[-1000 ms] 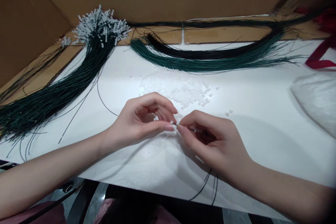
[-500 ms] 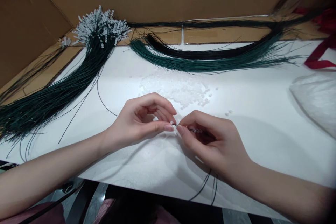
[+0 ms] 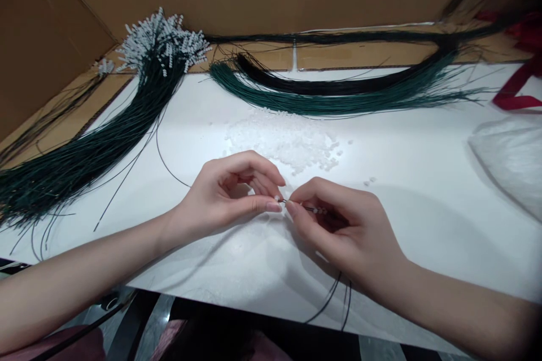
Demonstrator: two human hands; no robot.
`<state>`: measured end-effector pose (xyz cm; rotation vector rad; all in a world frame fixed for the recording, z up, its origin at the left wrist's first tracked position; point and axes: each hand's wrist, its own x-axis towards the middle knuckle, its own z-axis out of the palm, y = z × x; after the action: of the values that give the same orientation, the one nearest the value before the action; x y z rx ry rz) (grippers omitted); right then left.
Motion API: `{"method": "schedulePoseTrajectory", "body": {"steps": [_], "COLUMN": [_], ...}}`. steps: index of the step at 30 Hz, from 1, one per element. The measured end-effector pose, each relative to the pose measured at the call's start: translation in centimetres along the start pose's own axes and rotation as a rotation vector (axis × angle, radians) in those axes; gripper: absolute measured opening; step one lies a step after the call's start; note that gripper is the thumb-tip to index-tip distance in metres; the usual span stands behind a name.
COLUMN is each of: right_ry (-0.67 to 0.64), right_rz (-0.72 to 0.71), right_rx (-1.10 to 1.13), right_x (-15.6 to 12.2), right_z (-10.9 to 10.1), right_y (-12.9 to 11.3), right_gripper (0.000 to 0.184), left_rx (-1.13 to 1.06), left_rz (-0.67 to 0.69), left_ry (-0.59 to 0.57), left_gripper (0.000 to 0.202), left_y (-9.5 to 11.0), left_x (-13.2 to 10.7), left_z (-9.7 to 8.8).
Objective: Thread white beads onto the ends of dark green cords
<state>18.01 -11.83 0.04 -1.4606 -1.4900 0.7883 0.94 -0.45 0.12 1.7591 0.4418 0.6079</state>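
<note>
Left hand (image 3: pixel 228 194) pinching a white bead (image 3: pixel 277 198); right hand (image 3: pixel 349 214) closed on dark wire (image 3: pixel 283 201); white pile (image 3: pixel 283 141) beyond, at twelve o'clock.

Head view, as seen from my distant station: I can read no text, label, brand, number or sign.
</note>
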Motion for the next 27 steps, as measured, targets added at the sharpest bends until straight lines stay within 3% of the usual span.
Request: {"method": "schedulePoseTrajectory", "body": {"steps": [16,23,27], "right_ry": [-0.018,-0.017,-0.014], "right_rz": [0.011,0.002,-0.009], "right_rx": [0.031,0.019,0.036], "right_x": [0.05,0.02,-0.02], "right_z": [-0.02,0.02,0.04], "right_y": [-0.03,0.01,0.00], "right_gripper": [0.015,0.016,0.015], "left_rx": [0.024,-0.011,0.015], "left_rz": [-0.003,0.014,0.012], "left_ry": [-0.039,0.012,0.019], "left_gripper": [0.010,0.024,0.020], "left_y": [-0.04,0.04,0.13], "left_x": [-0.02,0.03,0.09], "left_z": [-0.06,0.20,0.23]}}
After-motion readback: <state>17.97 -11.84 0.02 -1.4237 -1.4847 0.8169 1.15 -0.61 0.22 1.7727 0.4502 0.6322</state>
